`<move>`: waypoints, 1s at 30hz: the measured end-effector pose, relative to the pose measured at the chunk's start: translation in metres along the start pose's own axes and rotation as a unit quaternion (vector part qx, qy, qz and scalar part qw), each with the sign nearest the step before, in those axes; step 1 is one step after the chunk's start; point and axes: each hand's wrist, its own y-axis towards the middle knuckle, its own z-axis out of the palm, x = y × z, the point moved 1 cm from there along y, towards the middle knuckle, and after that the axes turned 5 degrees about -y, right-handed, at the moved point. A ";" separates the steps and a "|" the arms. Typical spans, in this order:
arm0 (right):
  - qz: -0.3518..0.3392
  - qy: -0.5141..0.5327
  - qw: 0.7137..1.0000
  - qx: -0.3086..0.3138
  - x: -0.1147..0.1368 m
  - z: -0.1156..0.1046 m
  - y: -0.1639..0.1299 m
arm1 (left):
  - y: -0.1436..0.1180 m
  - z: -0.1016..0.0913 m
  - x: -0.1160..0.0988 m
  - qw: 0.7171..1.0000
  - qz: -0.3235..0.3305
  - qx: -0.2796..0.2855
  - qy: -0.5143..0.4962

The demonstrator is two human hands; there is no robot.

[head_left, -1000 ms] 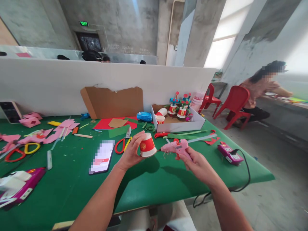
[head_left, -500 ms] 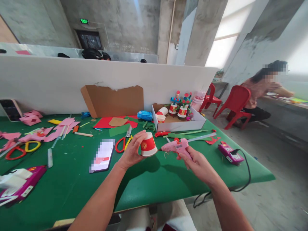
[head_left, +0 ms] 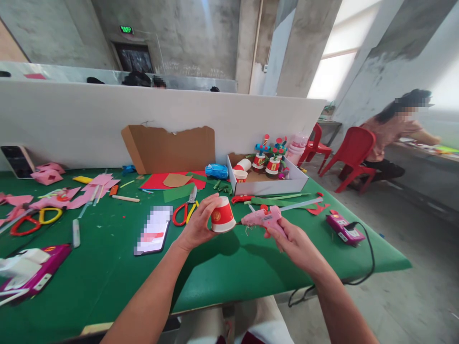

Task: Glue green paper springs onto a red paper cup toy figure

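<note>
My left hand [head_left: 202,220] is closed around a red and white paper cup [head_left: 223,216], which is turned bottom up, slightly tilted, above the table. In my right hand [head_left: 292,241] is a pink hot glue gun [head_left: 263,218], with a clear glue stick poking out of its back. The gun's nozzle meets or nearly meets the cup's rim at its lower right. Thin glue strands hang under the nozzle. Scissors with red and yellow handles [head_left: 184,213] lie just beyond my left hand, and a phone [head_left: 153,231] with a lit screen lies to its left.
A white box [head_left: 270,186] at the back holds paper cups and decorated cup figures. Purple power strips [head_left: 344,229] sit at both sides, a black cord hanging off the right edge. Pink paper scraps [head_left: 95,187] cover the left. A person sits near a red chair [head_left: 355,153].
Both hands, the cup and the glue gun hold almost the same pose. The whole view has shifted very slightly.
</note>
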 end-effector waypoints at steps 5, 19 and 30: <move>-0.003 -0.015 1.000 -0.003 0.001 0.001 -0.001 | 0.000 0.000 0.001 1.000 -0.006 0.003 -0.008; -0.037 -0.090 0.995 -0.021 0.005 0.003 -0.006 | -0.001 0.001 0.002 1.000 -0.007 0.016 0.002; -0.054 -0.096 0.993 -0.029 0.008 0.006 -0.009 | 0.000 0.000 0.001 1.000 0.005 0.021 0.011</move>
